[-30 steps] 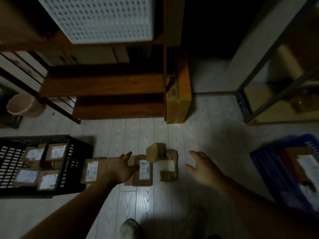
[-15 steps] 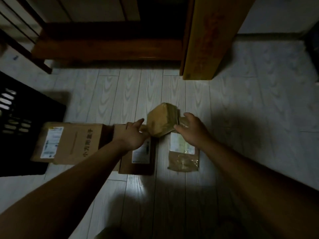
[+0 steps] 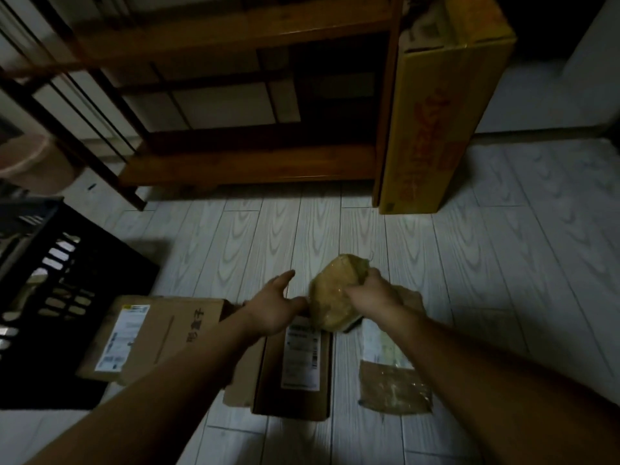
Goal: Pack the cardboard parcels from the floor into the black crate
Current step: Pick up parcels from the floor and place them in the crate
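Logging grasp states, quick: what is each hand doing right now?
Left hand: open, fingers straight, holding nothing.
Right hand: gripping the small taped parcel.

Person: two bare forearms, uncovered from wrist as far as they show. Bare left hand; bare right hand. Dim light hides finer detail.

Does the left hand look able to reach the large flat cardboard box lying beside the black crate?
Probably yes: the left hand is open and empty, and the large flat cardboard box lies uncovered right beside that wrist.
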Motion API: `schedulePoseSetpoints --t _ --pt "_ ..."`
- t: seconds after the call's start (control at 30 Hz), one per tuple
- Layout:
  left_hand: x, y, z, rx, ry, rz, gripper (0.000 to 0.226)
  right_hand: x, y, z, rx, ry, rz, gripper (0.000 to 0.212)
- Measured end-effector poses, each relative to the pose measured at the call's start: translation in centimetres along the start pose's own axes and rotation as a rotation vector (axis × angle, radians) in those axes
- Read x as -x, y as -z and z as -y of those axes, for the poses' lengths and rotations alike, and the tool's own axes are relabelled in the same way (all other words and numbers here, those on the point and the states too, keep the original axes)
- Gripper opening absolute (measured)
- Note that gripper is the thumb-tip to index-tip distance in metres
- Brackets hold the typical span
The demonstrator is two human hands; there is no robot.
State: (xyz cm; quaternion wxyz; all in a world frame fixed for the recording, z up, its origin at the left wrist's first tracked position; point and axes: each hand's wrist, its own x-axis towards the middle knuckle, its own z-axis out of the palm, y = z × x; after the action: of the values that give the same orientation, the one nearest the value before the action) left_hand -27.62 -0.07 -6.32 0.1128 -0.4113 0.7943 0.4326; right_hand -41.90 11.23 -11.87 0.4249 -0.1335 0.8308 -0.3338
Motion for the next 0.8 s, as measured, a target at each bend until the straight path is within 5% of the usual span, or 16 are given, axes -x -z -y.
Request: schedulePoseSetpoints --t 0.17,0.4,0.63,0.8 --pt "-1.4 0.7 -1.3 0.385 0.105 -0.032 0.093 1.4 2.4 3.3 -0.357 0.08 -0.014 0.051" --pt "-1.0 5.3 -7.1 0.892 -0.102 0.084 0.036 5.8 7.5 10.2 -0.499 0.31 -0.004 0.048" --pt "1.4 7.9 -9.6 0.716 -0.456 -0.016 0.053 8.6 10.3 13.9 -0.392 0.405 -0.112 0.054" --pt "2.4 9.5 -9.3 0.711 -0.439 -0.03 0.052 9.7 10.2 14.3 -0.428 0.428 -0.089 0.054"
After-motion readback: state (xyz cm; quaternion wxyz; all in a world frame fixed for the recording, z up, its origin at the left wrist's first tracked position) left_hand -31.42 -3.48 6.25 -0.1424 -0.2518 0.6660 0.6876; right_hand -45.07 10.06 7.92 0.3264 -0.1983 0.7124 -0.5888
